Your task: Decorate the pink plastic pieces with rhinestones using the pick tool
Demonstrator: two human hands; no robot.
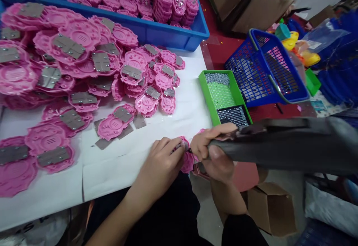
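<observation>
My left hand (163,165) is closed around a pink plastic piece (187,161) at the front edge of the white table (117,171). My right hand (214,147) grips a dark grey power screwdriver (279,145) whose body runs off to the right; its tip meets the pink piece between my hands. A large heap of pink plastic pieces with grey metal plates (84,67) covers the table's left and middle.
A blue bin (156,33) of stacked pink pieces stands at the back. A green tray (209,93) with small screws sits right of the table. A blue mesh basket (268,67) stands beyond it. A cardboard box (271,208) lies on the floor.
</observation>
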